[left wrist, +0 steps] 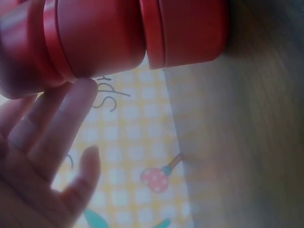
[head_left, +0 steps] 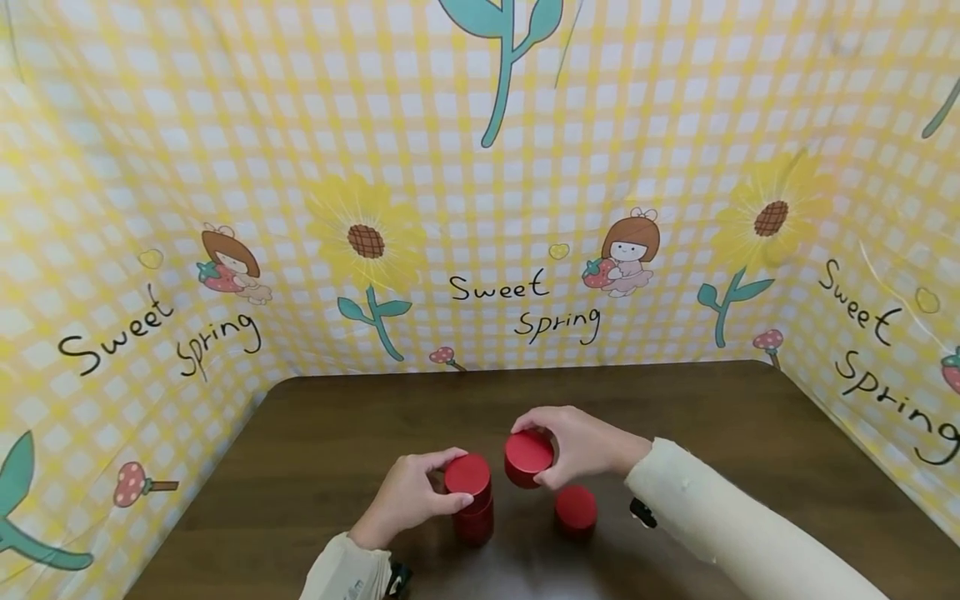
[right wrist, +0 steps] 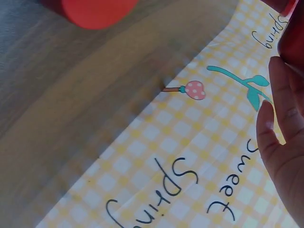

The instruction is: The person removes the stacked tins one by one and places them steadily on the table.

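Red cylindrical tins with lids are at both hands. My left hand (head_left: 407, 498) grips the upper tin (head_left: 468, 477) of an upright stack, thumb and fingers round its sides. Below it stands a lower tin (head_left: 474, 525). In the left wrist view, fingers touch the stack near a middle tin (left wrist: 102, 35), beside a tin (left wrist: 192, 31) resting on the table. My right hand (head_left: 576, 442) holds another tin (head_left: 528, 457) raised above the table, just right of the stack. In the right wrist view that tin (right wrist: 292, 47) is mostly cut off.
A single red tin (head_left: 576, 510) stands on the brown wooden table (head_left: 360, 425), right of the stack and below my right hand. Yellow checked cloth (head_left: 420, 208) with printed flowers and words walls the table at the back and sides.
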Demonstrator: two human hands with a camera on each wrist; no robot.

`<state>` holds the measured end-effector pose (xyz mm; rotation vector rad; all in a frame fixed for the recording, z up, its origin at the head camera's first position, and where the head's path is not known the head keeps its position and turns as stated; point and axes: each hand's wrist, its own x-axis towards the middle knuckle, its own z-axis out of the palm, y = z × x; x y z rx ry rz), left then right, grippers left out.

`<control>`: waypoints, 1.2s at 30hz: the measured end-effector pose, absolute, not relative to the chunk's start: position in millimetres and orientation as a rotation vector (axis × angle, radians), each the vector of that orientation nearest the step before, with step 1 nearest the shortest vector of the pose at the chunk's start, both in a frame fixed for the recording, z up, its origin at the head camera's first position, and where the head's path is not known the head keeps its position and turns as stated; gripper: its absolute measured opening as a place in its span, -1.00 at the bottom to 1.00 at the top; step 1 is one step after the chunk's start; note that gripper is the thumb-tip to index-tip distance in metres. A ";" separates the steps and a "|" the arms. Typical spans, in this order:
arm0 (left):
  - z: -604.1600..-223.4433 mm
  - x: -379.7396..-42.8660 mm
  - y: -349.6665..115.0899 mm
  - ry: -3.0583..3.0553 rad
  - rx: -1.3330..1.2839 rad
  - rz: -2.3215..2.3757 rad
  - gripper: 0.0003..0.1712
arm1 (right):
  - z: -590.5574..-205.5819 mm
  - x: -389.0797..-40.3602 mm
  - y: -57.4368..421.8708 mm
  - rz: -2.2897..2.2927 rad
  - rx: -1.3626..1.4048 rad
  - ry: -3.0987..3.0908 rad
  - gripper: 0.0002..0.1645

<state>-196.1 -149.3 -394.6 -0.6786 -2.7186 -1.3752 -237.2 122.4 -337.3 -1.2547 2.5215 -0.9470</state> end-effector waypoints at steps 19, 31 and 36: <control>-399.2 -195.2 -147.1 -2.711 -0.659 -1.304 -0.39 | -354.4 -240.4 159.5 -0.789 -1.247 2.669 -0.40; -395.9 -193.5 -149.4 -2.739 -0.695 -1.247 -0.39 | -362.2 -238.4 183.3 -0.774 -1.185 2.691 -0.41; -395.2 -192.8 -150.3 -2.744 -0.690 -1.246 -0.38 | -359.3 -236.6 193.9 -0.758 -1.149 2.725 -0.40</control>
